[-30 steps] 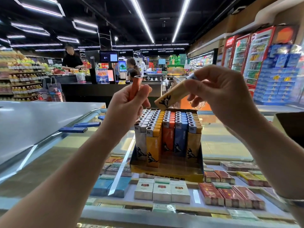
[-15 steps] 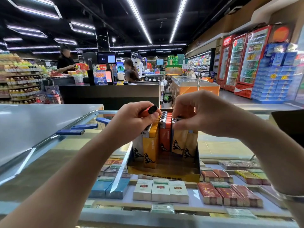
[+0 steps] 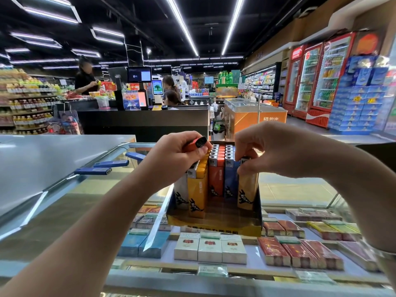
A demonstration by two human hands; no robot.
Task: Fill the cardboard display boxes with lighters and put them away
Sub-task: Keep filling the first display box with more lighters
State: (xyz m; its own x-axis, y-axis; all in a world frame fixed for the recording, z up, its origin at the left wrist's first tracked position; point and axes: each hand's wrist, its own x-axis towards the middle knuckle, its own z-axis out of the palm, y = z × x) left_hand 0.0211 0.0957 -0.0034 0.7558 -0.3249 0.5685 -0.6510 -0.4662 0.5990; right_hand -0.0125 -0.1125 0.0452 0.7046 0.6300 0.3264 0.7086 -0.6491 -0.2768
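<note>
- Head view: a cardboard display box (image 3: 214, 224) stands on the glass counter (image 3: 90, 196), its open front facing the camera.
- Contents: lighters stand upright in rows inside the box, white, yellow, orange-red, blue and tan from left to right. The front of the orange-red and blue rows sits further back than the yellow row.
- Left hand (image 3: 171, 161): fingers curled closed around an orange-red lighter (image 3: 196, 144), held tilted above the left rows, its black end pointing up and to the right.
- Right hand (image 3: 276, 151): thumb and fingertips pinched on the top of a tan lighter (image 3: 247, 189), which stands upright at the front of the rightmost row, inside the box.
- Loose stock: three blue lighters (image 3: 111, 163) lie flat on the counter, well left of the box and apart from both hands.
- Below the glass: cigarette packs (image 3: 210, 247) lie in rows inside the case.
- Background: checkout desk (image 3: 143, 121) with people behind it; details are too small to tell.
</note>
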